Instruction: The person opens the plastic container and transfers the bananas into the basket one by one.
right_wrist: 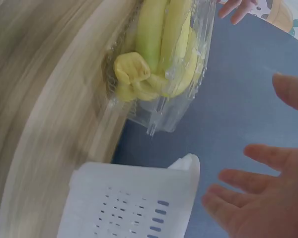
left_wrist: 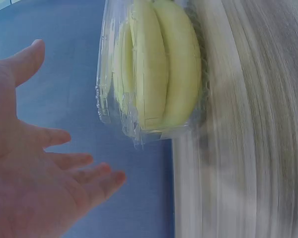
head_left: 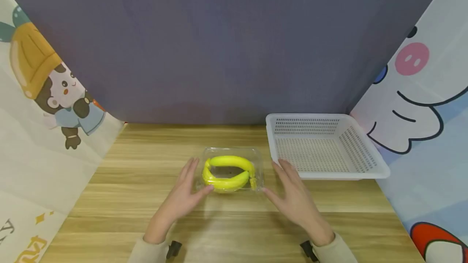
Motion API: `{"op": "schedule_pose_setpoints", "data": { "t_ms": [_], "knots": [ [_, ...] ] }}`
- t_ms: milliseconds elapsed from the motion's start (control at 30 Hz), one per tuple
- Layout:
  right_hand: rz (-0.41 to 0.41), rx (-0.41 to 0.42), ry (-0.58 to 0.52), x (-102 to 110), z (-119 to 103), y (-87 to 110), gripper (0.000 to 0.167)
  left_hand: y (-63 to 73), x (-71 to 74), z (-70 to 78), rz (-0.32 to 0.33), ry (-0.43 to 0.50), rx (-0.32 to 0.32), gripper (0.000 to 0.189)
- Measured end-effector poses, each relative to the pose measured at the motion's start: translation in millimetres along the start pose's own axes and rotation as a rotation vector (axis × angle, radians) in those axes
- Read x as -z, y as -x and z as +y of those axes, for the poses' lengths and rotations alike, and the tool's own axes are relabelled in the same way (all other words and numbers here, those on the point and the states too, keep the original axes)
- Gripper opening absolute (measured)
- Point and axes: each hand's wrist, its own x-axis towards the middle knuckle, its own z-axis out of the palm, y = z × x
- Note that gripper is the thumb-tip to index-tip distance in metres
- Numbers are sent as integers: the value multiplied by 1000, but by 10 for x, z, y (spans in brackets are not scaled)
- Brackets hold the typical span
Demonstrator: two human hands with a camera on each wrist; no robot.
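Observation:
A clear plastic clamshell box (head_left: 258,161) sits on the wooden table with several yellow bananas (head_left: 226,183) inside; its lid looks closed. To its left is my left hand (head_left: 182,198), fingers straight and spread, palm toward the box. The right hand (head_left: 295,199) mirrors it on the other side, its thumb tip close to the box's near right corner. Both wrist views show a gap between the box (left_wrist: 105,89) and the fingers of the left hand (left_wrist: 44,171), and likewise for the right hand (right_wrist: 268,186). Neither hand holds anything.
A white perforated plastic basket (head_left: 329,175) stands on the table (head_left: 234,230) at the back right, close to the right fingertips. Behind the table rises a dark grey panel (head_left: 219,52). Cartoon-printed sheets flank both sides.

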Motion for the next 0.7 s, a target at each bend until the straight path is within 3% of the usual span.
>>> {"op": "schedule_pose_setpoints", "data": {
  "t_ms": [200, 467, 700],
  "knots": [
    [33, -52, -80, -67, -50, -9, 76, 7, 9, -20, 19, 74, -5, 94],
    [123, 4, -164, -195, -82, -38, 70, -1, -53, -50, 115, 178, 2, 83],
    [66, -28, -217, -265, -118, -47, 71, -4, -149, -115, 114, 206, 12, 85]
  ]
}}
